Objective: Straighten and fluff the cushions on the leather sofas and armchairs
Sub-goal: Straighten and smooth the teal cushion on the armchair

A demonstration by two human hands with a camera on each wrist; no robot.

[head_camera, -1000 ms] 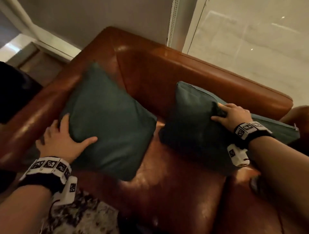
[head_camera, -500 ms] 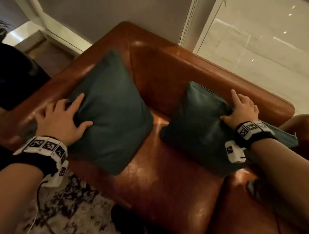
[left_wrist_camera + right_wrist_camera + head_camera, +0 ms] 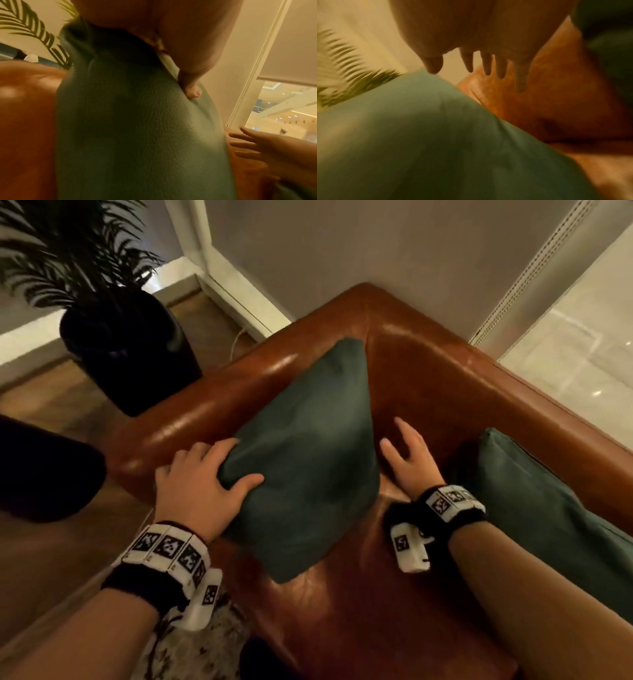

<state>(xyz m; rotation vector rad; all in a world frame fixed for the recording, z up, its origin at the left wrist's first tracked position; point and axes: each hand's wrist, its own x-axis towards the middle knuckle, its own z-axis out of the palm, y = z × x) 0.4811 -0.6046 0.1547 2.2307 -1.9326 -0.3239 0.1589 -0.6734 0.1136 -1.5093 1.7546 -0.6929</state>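
Green cushion (image 3: 308,460) now gets both hands: left hand (image 3: 195,484) grips its edge, right hand (image 3: 407,457), off the second cushion (image 3: 534,501), arrives spread, ready for fluffing.

The head view looks steeply down from above the sofa (image 3: 428,378) corner, taking in both forearms, the near green cushion (image 3: 308,460), a second cushion (image 3: 534,508) at the right edge and a potted plant (image 3: 113,337) beyond the armrest. The left wrist view sits very close under the left hand (image 3: 171,33), facing along the near green cushion (image 3: 137,135) toward a window blind (image 3: 291,40). The right wrist view, blurred, looks past the right hand (image 3: 479,27) over the same cushion (image 3: 419,135). All three share that cushion and the plant fronds.
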